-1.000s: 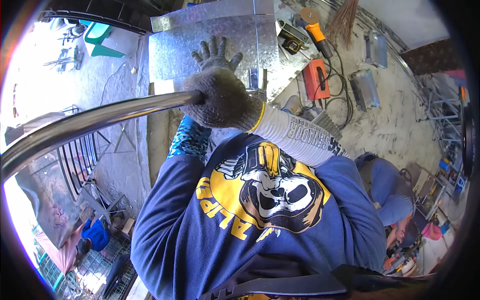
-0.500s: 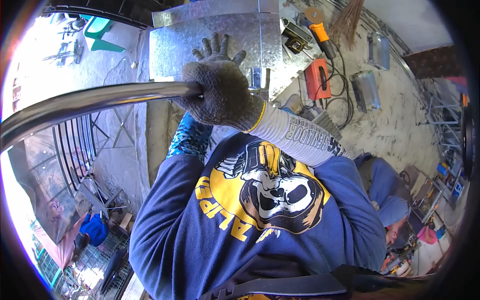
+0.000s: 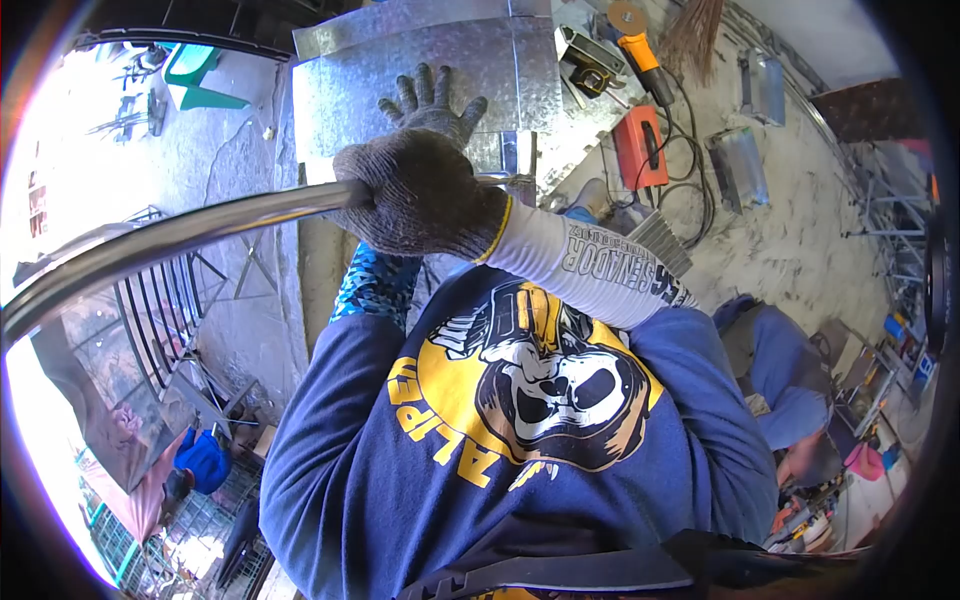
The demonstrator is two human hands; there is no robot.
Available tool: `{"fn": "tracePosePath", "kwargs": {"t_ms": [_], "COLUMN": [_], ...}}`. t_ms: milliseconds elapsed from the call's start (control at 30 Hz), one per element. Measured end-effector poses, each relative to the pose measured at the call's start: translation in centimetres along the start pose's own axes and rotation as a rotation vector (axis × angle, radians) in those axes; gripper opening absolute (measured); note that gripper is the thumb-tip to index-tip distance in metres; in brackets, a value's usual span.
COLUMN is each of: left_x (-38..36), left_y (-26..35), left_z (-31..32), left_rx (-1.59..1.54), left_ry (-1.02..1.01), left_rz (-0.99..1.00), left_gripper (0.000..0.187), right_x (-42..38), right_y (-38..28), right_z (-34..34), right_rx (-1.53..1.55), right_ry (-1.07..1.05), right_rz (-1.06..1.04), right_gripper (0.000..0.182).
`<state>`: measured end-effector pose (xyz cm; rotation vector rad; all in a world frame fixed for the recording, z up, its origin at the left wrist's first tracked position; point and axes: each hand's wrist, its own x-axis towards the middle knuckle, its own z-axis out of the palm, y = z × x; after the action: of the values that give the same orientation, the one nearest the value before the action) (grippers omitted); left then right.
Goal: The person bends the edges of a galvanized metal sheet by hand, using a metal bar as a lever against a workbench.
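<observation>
My right hand [image 3: 425, 190], in a dark knit glove with a pale printed sleeve, is closed in a fist around a shiny metal tube [image 3: 190, 225]. The tube runs left from the fist to the frame's edge, curved by the lens. Beyond the fist, my left hand [image 3: 432, 105] lies with gloved fingers spread over a galvanized metal sheet [image 3: 340, 100]. The fist partly covers the left hand's wrist. A patterned blue sleeve [image 3: 378, 285] shows on the left forearm.
An angle grinder [image 3: 645, 65], a tape measure [image 3: 590, 80] and a red box [image 3: 638, 148] with cables lie to the right. Bent metal pieces [image 3: 740, 168] rest on the floor. A person [image 3: 785, 370] is low at right, another [image 3: 205, 460] at lower left. A green chair [image 3: 190, 75] stands upper left.
My right fist has shifted slightly left, and the tube's far left end sits lower in view. My left hand stays spread on the sheet.
</observation>
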<state>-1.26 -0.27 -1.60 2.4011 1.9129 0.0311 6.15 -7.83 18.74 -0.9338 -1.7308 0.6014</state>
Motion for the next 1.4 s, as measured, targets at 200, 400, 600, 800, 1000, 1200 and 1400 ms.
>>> {"fn": "tracePosePath", "kwargs": {"t_ms": [200,400,600,800,1000,1200,1400], "left_x": [-0.1,0.0,-0.2,0.0,0.0,-0.1,-0.4], "left_y": [0.3,0.3,0.4,0.5,0.2,-1.0,0.8], "left_z": [-0.5,-0.3,-0.4,0.1,0.6,4.6,-0.2], "left_rx": [0.004,0.027,0.041,0.049,0.049,-0.14,-0.023], "left_ry": [0.016,-0.034,-0.033,-0.033,0.045,0.264,0.031], "left_rz": [-0.004,-0.016,-0.019,-0.043,-0.015,0.062,-0.02], "left_gripper": [0.089,0.089,0.089,0.088,0.088,0.084,0.084], "right_x": [0.9,0.9,1.4,2.4,2.4,2.3,0.9], "right_y": [0.9,1.4,1.3,0.3,0.7,1.4,0.5], "right_z": [1.8,3.3,3.9,3.4,3.6,0.2,-1.4], "right_rx": [-0.023,-0.015,0.004,0.039,0.026,0.131,0.102], "right_ry": [-0.016,-0.042,-0.079,-0.327,-0.326,-0.193,-0.206], "right_rz": [0.02,0.017,0.031,0.171,0.166,0.144,0.105], "right_gripper": [0.03,0.034,0.037,0.038,0.037,0.032,0.036]}}
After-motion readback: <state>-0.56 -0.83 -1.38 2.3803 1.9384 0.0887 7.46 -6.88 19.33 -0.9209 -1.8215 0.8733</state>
